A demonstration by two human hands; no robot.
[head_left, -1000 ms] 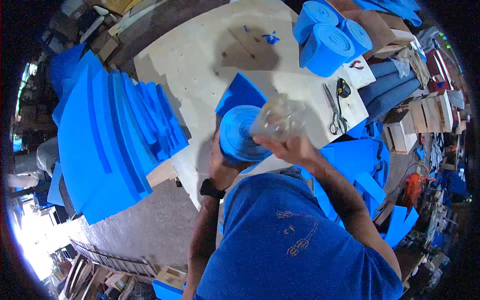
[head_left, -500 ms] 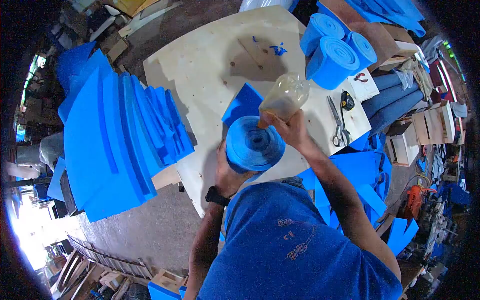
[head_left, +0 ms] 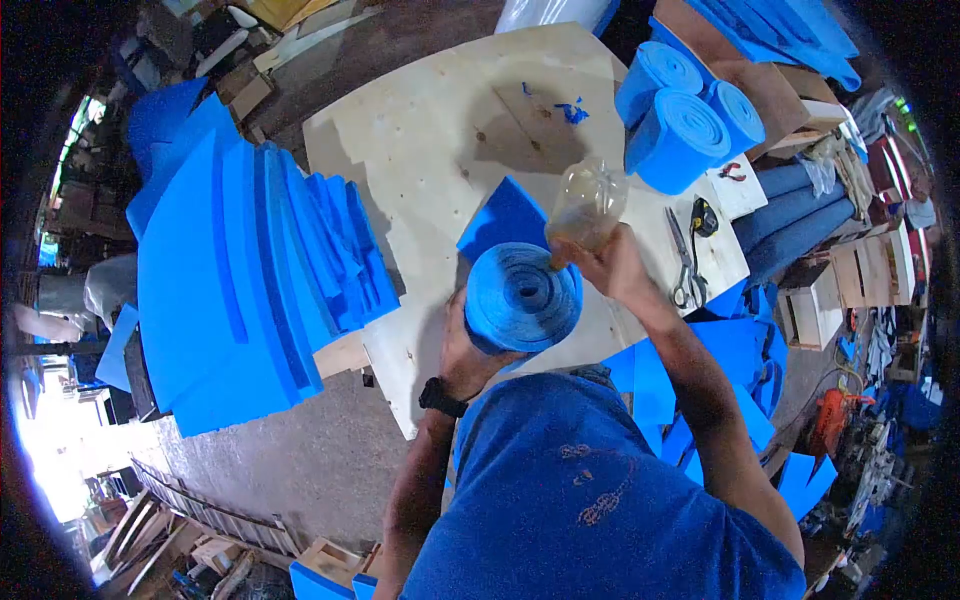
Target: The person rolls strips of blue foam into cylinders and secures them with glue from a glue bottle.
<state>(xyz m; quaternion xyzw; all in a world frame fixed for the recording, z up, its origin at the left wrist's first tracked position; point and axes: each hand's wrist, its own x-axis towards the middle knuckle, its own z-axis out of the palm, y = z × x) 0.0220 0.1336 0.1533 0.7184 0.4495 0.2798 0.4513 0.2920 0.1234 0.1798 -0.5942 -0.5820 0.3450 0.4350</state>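
Wrapped round the lower left side of a blue foam roll (head_left: 525,298), my left hand (head_left: 468,352) holds it with its spiral end facing up. A clear plastic bottle (head_left: 592,200) is gripped near its neck by my right hand (head_left: 618,268). The bottle is tipped upside down, with brownish liquid low inside, and its neck end is right at the roll's right rim. Behind the roll lies a flat blue foam piece (head_left: 503,218) on the pale wooden board (head_left: 400,150).
Several finished blue rolls (head_left: 685,135) stand at the board's back right. Scissors (head_left: 688,265), a tape measure (head_left: 704,217) and red-handled pliers (head_left: 733,172) lie at the right. Stacked blue foam sheets (head_left: 220,270) fill the left. Foam offcuts (head_left: 720,350) lie beside my right arm.
The bottle's neck has moved outward from over the roll's spiral to its right rim, with my right hand. My left hand still holds the roll. The whole view has shifted slightly.
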